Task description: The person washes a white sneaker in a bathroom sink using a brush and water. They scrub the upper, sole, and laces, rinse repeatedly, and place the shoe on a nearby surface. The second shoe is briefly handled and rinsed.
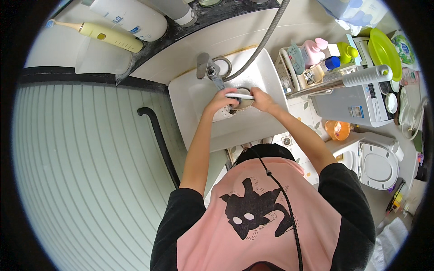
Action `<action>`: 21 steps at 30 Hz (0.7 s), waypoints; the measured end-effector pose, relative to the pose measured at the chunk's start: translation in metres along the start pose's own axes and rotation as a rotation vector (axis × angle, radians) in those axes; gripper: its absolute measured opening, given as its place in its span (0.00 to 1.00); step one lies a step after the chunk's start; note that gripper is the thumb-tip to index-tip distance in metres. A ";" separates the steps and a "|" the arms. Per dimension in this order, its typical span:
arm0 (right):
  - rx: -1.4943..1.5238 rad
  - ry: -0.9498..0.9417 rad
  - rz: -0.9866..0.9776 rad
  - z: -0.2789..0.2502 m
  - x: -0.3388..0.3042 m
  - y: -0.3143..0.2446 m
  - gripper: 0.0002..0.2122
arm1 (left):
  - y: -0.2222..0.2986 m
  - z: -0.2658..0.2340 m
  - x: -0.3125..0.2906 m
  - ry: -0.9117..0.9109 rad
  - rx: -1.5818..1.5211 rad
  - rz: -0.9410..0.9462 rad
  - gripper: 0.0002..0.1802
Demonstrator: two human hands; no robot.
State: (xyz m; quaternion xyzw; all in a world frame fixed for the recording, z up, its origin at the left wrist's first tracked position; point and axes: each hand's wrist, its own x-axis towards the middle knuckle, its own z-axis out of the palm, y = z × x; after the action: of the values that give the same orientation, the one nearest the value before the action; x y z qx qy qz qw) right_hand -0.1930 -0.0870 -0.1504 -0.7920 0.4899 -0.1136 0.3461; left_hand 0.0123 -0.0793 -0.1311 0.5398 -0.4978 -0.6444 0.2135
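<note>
Note-taker: Position of the piece?

Observer: A white bar-like piece [240,96], held level between your two hands, over the sink [246,131] and just below the tap [210,70]. Dark, bristle-like patch beside it; a brush, possibly.

Note-taker: Fingers?

Observer: Your left hand [221,101] curls its fingers around the bar's left end. Your right hand [262,100] has its fingers closed on the right end. Neither is free.

Note-taker: Also in the basin?

Observer: A round, pale shape [245,104] right by the bar; can't tell whether you grip that too. A white piece with dark spots [223,113] shows under your left hand, partly covered.

Note-taker: Done so far?

Observer: You have the bar secured at both ends, in place over the basin. I pick out nothing set aside as finished.

Note-taker: Left?

Observer: My judgement: you're mid-work. The handling at the sink looks unfinished, the bar not yet put down. Whether water runs, or how clean anything is, I can't tell.
</note>
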 end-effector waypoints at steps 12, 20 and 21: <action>0.608 -0.266 0.318 0.000 -0.021 -0.024 0.24 | -0.024 -0.002 0.018 0.444 -0.043 -0.168 0.13; 0.697 -0.336 0.256 0.027 0.028 -0.041 0.17 | -0.025 0.005 -0.022 0.614 -0.313 -0.007 0.22; 0.701 -0.363 0.279 0.023 0.028 -0.045 0.16 | -0.021 0.008 -0.026 0.584 -0.314 -0.003 0.24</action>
State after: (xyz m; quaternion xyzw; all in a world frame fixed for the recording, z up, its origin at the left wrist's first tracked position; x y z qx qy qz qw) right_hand -0.1357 -0.0880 -0.1417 -0.5596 0.4553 -0.0840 0.6874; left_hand 0.0191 -0.0462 -0.1377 0.6629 -0.3092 -0.5316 0.4271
